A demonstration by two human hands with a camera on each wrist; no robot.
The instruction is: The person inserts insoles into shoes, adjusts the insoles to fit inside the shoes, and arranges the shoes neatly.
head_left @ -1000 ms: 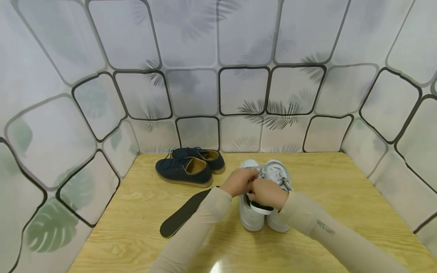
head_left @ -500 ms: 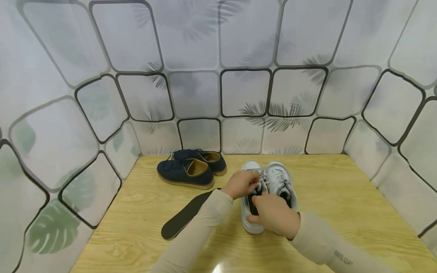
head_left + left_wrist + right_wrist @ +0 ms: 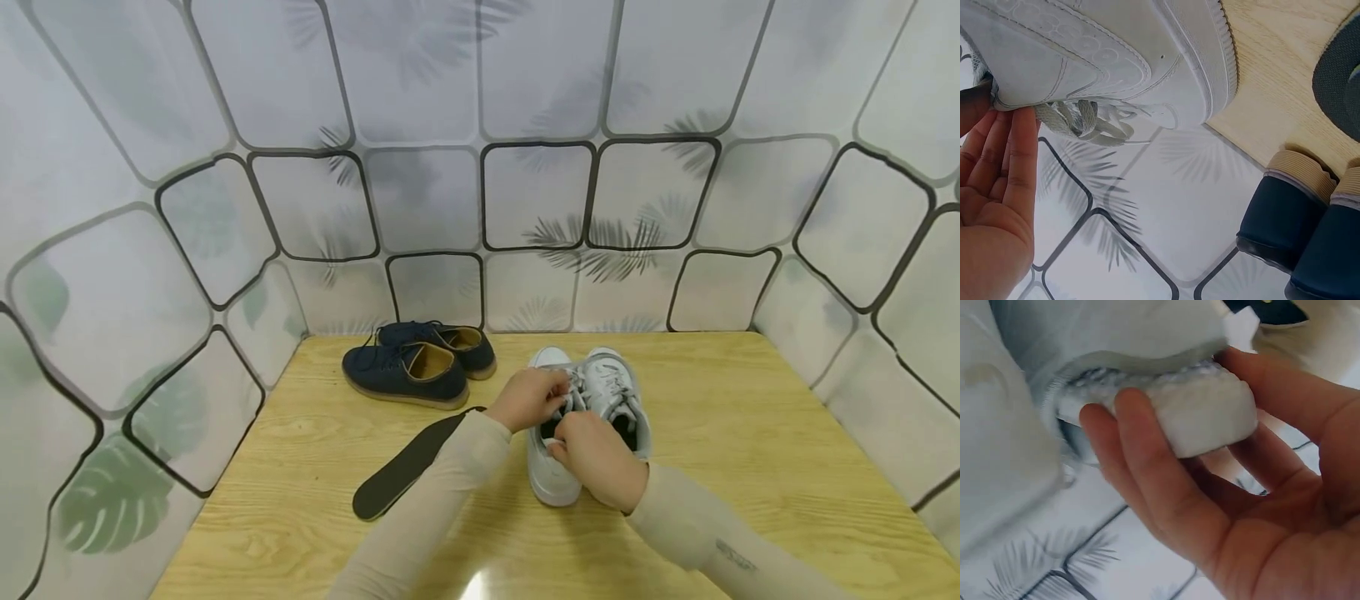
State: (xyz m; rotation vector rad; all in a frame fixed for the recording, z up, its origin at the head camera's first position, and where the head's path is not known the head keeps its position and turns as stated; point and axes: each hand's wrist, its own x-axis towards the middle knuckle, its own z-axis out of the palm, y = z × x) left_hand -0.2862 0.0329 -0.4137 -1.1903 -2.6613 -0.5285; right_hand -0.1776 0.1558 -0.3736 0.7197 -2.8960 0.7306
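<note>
Left hand point(image 3: 527, 402) and right hand point(image 3: 598, 458) near each other, both working at the white, leather-look, low-cut sneaker point(image 3: 552, 483) with pale grey laces, upright on the pale yellow wood-grain desk point(image 3: 735, 442), toe at 12 o'clock, heel toward me at 6. It lies between my hands: at about 4 o'clock from my left, about 9 from my right.

Left hand: thumb and fingers pinch the edge of the shoe opening beside the laces, on the 10 o'clock side.

Right hand: thumb and fingers clamped round a thick, off-white, rounded-end pad point(image 3: 1207, 415) with a pebbly surface; its exposed end stands out of the opening, the remainder inside the sneaker. Depth inside: cannot tell.

Matching white sneaker point(image 3: 611, 387) just beside the first, at 3 o'clock, toe also at 12; my right hand hides its heel.

Dark grey, flat, sole-shaped insole point(image 3: 408, 467) at 8 o'clock from my left hand, lying along a 2-to-8 line, partly hidden by my sleeve. Pair of navy lace-up shoes point(image 3: 401, 375) with tan soles and linings, at 10 o'clock.
</note>
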